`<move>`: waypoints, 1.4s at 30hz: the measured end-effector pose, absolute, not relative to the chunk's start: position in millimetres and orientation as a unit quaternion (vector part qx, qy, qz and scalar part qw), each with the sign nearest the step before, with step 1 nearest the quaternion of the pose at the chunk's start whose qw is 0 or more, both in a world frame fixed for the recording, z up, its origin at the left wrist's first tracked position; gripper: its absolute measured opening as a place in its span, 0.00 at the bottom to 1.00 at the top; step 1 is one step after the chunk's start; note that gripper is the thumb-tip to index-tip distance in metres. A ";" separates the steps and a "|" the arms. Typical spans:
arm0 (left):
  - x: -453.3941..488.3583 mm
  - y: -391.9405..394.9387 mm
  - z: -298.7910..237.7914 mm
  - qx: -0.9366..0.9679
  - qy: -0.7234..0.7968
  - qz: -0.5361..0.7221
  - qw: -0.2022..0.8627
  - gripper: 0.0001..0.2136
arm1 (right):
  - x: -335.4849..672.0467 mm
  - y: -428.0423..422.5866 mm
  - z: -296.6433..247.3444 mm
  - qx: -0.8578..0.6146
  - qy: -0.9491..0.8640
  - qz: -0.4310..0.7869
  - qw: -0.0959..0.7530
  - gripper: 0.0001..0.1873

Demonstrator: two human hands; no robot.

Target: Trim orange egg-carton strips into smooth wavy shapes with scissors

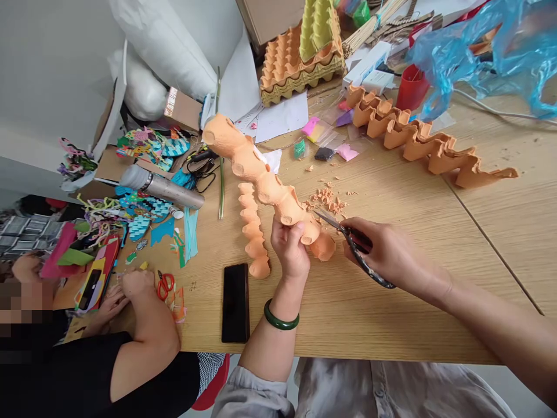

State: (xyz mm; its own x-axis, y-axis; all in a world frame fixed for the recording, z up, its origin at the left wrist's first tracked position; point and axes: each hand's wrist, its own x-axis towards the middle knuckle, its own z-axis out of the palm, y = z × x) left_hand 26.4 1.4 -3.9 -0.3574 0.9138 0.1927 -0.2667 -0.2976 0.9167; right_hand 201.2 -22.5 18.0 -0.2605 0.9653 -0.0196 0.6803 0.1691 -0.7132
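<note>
My left hand (289,247), with a green bangle on the wrist, is closed round the near end of a long orange egg-carton strip (256,168) that rises up and away to the left. My right hand (387,255) grips black-handled scissors (348,238), their blades open against the strip's near end. A second, narrower orange strip (253,232) lies flat on the wooden table (391,313) just left of my left hand. Orange cuttings (328,200) are scattered behind the scissors.
A black phone (235,302) lies near the front edge. Another person sits at the left, a hand (137,284) beside small red scissors (165,284) and coloured paper scraps. At the back are a zigzag carton strip (418,139), stacked egg trays (300,52), a red cup (411,87) and blue plastic (478,52).
</note>
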 end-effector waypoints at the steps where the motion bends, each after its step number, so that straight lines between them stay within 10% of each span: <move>1: 26.5 1.2 -4.4 0.388 0.425 0.710 0.406 0.10 | 200.5 -24.1 17.5 -0.565 -0.745 0.269 0.231 0.19; 8: 25.8 -0.2 -5.7 0.400 0.456 0.708 0.361 0.14 | 198.2 -26.4 20.4 -0.582 -0.792 0.064 0.172 0.16; 20: 30.6 -2.6 -3.8 0.402 0.463 0.695 0.376 0.14 | 203.4 -18.9 30.2 -0.610 -0.713 0.311 0.153 0.17; 42: 43.6 -14.5 -7.9 0.415 0.459 0.688 0.380 0.15 | 197.7 -32.3 22.8 -0.602 -0.759 0.204 0.141 0.13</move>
State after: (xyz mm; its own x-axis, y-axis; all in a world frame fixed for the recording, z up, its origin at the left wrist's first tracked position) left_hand 43.6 -14.5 -7.9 -0.3681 0.9030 0.2218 -0.1413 -0.2901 0.9465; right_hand 197.7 -32.3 22.8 -0.2345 0.9716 -0.0321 0.8565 0.1909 -0.4796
